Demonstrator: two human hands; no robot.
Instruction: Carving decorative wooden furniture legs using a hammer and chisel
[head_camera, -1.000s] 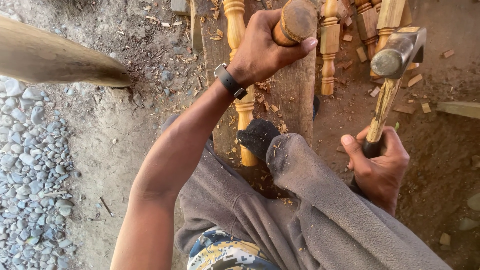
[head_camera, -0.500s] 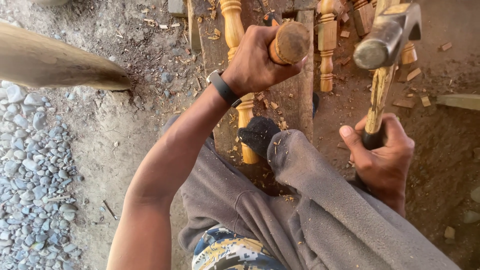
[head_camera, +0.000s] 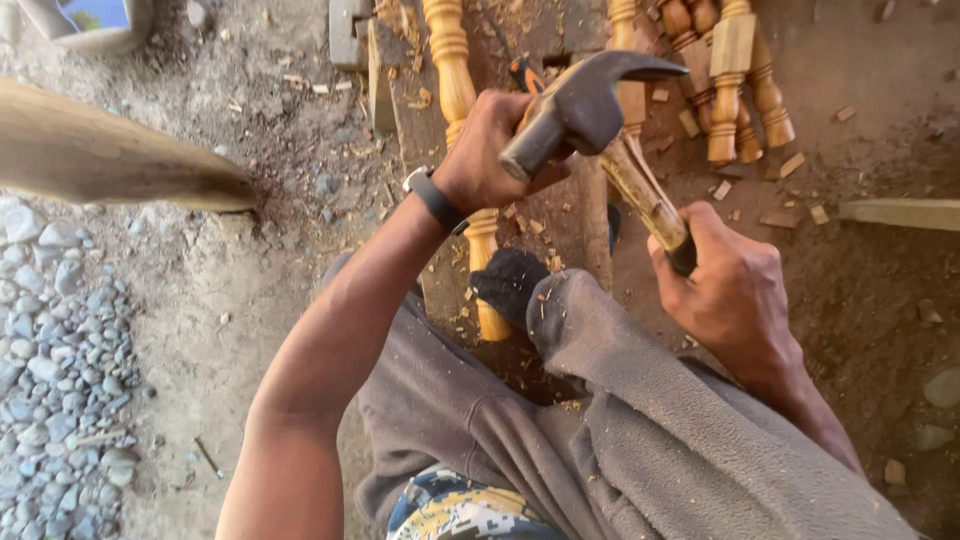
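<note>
The hammer (head_camera: 590, 105) has come down from its raised place onto the left hand (head_camera: 495, 150), whose grip is closed around a hidden handle. The right hand (head_camera: 725, 285) grips the hammer's wooden shaft tightly.

Dirt ground (head_camera: 250, 300) with turned spindles (head_camera: 740, 90)

Both forearms are bare, and a dark wristband (head_camera: 437, 203) circles the left wrist at the frame's centre. Grey, sawdust-flecked trousers (head_camera: 640, 420) fill the lower right. A camouflage-patterned shirt hem (head_camera: 465, 510) shows at the bottom edge.
</note>
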